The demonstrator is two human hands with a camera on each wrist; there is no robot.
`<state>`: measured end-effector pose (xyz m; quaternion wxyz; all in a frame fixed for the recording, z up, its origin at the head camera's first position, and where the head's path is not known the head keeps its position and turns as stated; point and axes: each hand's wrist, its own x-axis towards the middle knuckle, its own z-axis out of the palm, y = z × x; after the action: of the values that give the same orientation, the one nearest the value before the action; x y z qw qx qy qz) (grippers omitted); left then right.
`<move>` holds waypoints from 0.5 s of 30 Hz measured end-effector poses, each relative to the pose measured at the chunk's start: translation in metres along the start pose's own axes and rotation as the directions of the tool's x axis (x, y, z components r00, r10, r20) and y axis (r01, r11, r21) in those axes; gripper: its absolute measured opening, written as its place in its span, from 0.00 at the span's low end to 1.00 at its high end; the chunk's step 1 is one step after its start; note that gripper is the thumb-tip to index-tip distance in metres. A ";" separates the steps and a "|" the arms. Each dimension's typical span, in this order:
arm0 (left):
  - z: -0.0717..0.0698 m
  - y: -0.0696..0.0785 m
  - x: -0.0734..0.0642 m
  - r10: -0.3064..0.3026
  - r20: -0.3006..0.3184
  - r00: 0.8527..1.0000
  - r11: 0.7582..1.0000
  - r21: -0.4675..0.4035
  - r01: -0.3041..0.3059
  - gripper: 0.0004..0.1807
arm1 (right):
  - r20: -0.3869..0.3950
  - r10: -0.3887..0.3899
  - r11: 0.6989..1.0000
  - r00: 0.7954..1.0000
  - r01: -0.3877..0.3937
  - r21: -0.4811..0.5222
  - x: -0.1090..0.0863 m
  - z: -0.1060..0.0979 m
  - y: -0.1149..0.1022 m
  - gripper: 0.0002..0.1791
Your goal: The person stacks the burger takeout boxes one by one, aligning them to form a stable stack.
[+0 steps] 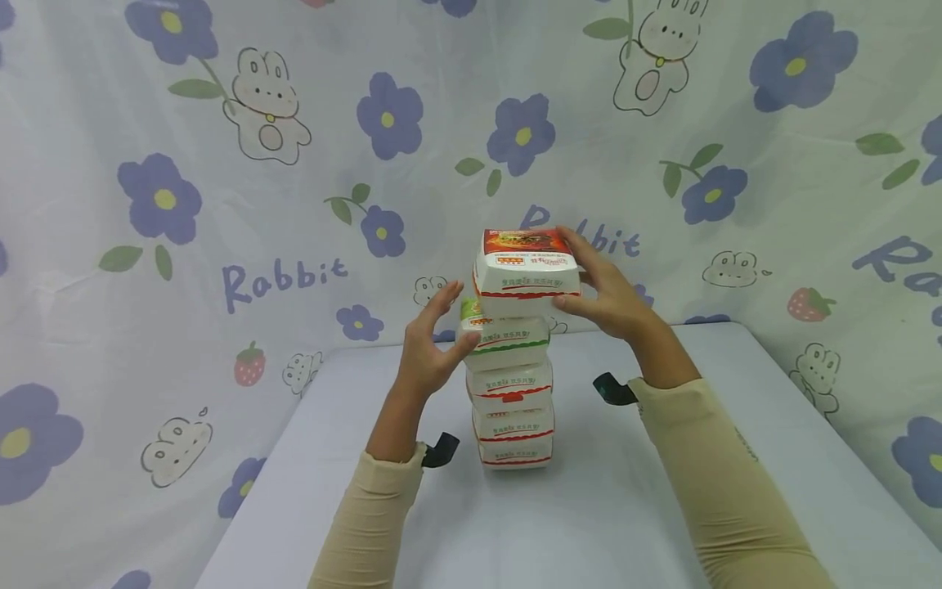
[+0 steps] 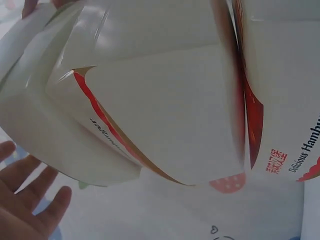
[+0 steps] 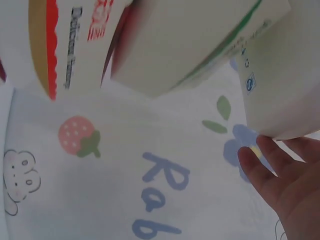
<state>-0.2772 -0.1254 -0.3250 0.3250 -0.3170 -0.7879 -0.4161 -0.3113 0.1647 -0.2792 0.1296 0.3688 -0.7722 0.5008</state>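
My right hand (image 1: 614, 298) grips a hamburger box (image 1: 526, 278) by its right side, thumb on the front and fingers toward the back. This box has a red picture lid and sits tilted at the top of a stack. Directly below is a green-striped hamburger box (image 1: 511, 343). Beside its left side is my left hand (image 1: 428, 352), fingers spread, with the thumb overlapping the box's front corner. Red-striped hamburger boxes (image 1: 509, 384) make up the lower stack. In the right wrist view, fingertips (image 3: 267, 145) meet the edge of the held box (image 3: 285, 90).
The stack stands on a white-covered table (image 1: 589, 507). Behind it hangs a white curtain (image 1: 456, 49) printed with rabbits, flowers and strawberries. A dark wrist-camera mount (image 1: 440, 450) sticks out from the left cuff, and another mount (image 1: 614, 389) from the right.
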 end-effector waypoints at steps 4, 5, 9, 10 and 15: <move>0.001 0.001 0.002 -0.003 -0.003 1.000 1.000 -0.005 0.003 0.47 | 0.012 -0.019 1.000 1.000 0.019 0.012 0.003 0.008 -0.005 0.52; 0.001 0.002 0.003 -0.005 -0.005 1.000 1.000 -0.006 0.004 0.47 | 0.014 -0.015 1.000 1.000 0.015 0.011 0.003 0.010 -0.006 0.52; 0.001 0.005 0.005 -0.010 -0.019 1.000 1.000 -0.004 0.010 0.45 | 0.026 -0.011 1.000 1.000 0.011 0.015 0.006 0.016 -0.010 0.52; 0.001 0.006 0.006 -0.008 -0.023 1.000 1.000 -0.006 0.007 0.44 | 0.029 -0.015 1.000 0.999 0.015 0.016 0.007 0.017 -0.011 0.52; -0.001 0.005 0.008 0.008 -0.031 0.999 1.000 -0.022 -0.008 0.42 | 0.032 -0.052 0.999 0.998 0.051 0.016 0.010 0.021 -0.011 0.53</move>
<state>-0.2779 -0.1223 -0.3165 0.3353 -0.3173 -0.7767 -0.4285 -0.3074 0.1395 -0.2761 0.1272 0.3976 -0.7605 0.4973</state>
